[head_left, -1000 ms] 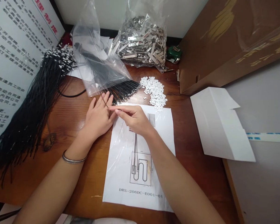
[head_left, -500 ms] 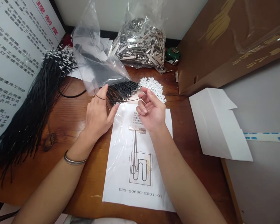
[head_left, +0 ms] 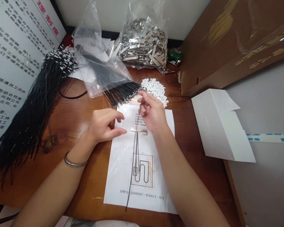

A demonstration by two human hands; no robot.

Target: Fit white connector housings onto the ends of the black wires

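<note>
My right hand (head_left: 153,113) is closed, thumb and fingertips pinched near the front of a pile of small white pieces (head_left: 155,90). A thin black wire (head_left: 128,198) runs down from near that hand, over the printed drawing sheet (head_left: 118,176), past its lower edge; its upper end is hard to make out. To the left, my left hand (head_left: 106,124) is open, thumb and index finger apart with nothing between them. Beyond both hands lies a bundle of black wires (head_left: 123,93) with bare-looking tips, partly inside a clear plastic bag (head_left: 92,71).
A larger bundle of black wires (head_left: 26,116) with white ends lies at left against a printed board (head_left: 11,41). At the back stands a clear bag of metal strips (head_left: 142,44) beside a green object (head_left: 174,56). A brown box (head_left: 210,50) and folded white card (head_left: 217,126) are right.
My left hand has let go of the wire, come nearer and spread its thumb and index finger. The wire, earlier stretched between both hands, now trails down over the sheet.
</note>
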